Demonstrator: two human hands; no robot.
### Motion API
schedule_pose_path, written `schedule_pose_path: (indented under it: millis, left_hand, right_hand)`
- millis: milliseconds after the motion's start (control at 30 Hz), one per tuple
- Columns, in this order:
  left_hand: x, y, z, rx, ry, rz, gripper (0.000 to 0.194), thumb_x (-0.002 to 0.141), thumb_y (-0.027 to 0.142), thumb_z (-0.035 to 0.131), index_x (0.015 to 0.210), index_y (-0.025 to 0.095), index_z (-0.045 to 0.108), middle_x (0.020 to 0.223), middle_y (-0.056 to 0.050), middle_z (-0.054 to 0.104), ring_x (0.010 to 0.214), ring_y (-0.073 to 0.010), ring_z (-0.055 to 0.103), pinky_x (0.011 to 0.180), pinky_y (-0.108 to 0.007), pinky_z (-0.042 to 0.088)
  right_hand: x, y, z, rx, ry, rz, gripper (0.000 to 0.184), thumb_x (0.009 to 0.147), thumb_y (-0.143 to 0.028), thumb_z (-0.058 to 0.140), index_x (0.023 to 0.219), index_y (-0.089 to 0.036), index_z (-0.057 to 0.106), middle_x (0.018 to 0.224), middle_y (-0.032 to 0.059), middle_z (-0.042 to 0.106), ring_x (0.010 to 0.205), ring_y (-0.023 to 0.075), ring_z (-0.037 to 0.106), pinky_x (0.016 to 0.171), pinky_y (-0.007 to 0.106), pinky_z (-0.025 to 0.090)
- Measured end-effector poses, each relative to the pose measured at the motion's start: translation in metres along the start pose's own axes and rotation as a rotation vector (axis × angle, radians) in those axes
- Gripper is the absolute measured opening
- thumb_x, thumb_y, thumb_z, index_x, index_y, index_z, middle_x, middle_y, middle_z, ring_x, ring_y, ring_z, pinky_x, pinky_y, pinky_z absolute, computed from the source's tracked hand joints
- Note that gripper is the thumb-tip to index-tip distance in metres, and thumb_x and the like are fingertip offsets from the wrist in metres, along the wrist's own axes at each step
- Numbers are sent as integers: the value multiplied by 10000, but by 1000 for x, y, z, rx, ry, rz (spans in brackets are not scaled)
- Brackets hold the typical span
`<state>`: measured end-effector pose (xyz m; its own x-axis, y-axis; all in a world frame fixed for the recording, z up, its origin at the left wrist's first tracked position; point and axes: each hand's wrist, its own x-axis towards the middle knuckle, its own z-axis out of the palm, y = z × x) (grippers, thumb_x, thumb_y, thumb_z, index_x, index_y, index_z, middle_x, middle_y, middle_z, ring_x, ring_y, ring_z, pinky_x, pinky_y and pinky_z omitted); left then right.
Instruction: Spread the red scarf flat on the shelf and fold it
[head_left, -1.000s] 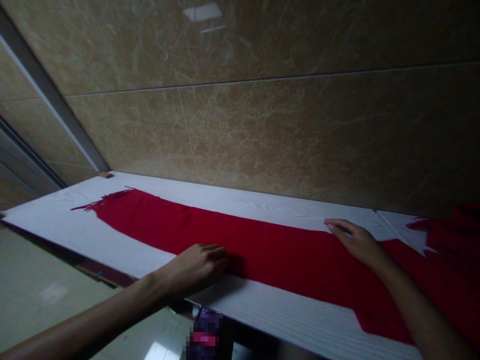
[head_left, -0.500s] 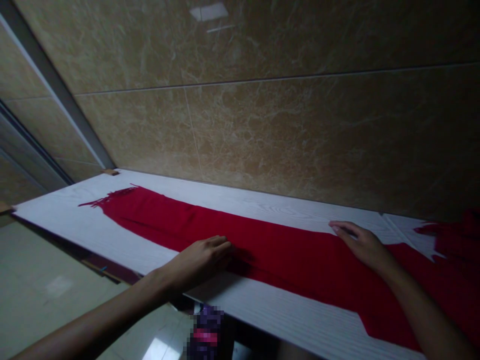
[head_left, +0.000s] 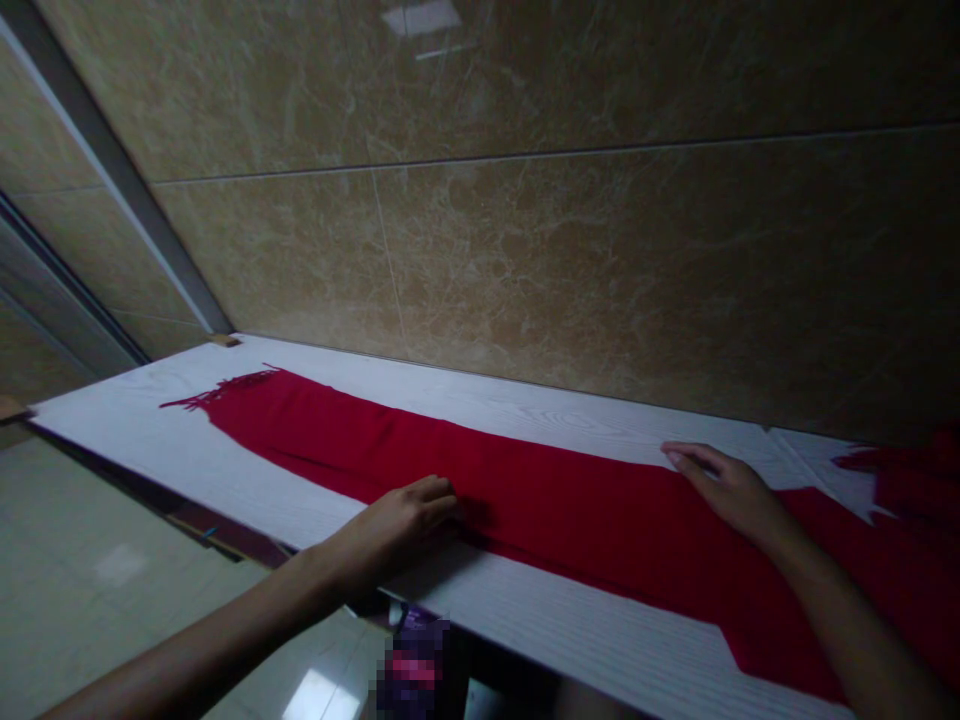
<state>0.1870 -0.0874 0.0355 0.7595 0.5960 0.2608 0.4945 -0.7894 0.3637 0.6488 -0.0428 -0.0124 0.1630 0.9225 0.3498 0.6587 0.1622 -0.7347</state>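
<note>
Scarf (head_left: 525, 500) is lying lengthwise between our hands, left fingers (head_left: 435, 492) together on its near edge, right fingers (head_left: 694, 458) flat at its far edge.

Left hand (head_left: 405, 516) and right hand (head_left: 726, 485) lie flat, palms down, arms outstretched.

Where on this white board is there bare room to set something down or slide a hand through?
Bare white board lies beyond the red scarf's fringed end, in a strip between scarf and tiled wall, and along the near edge between the left hand and right forearm. The right end is crowded, with the right hand and bunched cloth.
</note>
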Motion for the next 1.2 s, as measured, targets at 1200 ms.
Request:
schedule_pose_path:
  millis: [1200]
  left_hand:
    - [-23, -45, -4, 451, 111, -86, 533, 906, 152, 709, 1420, 230, 588, 1322, -101, 685, 1179, -274, 640, 1014, -394, 476]
  right_hand:
    - [-135, -64, 29, -711, -192, -369, 711, 880, -55, 402, 1565, -219, 506, 1615, 86, 480, 1505, 289, 432, 1207, 665, 381]
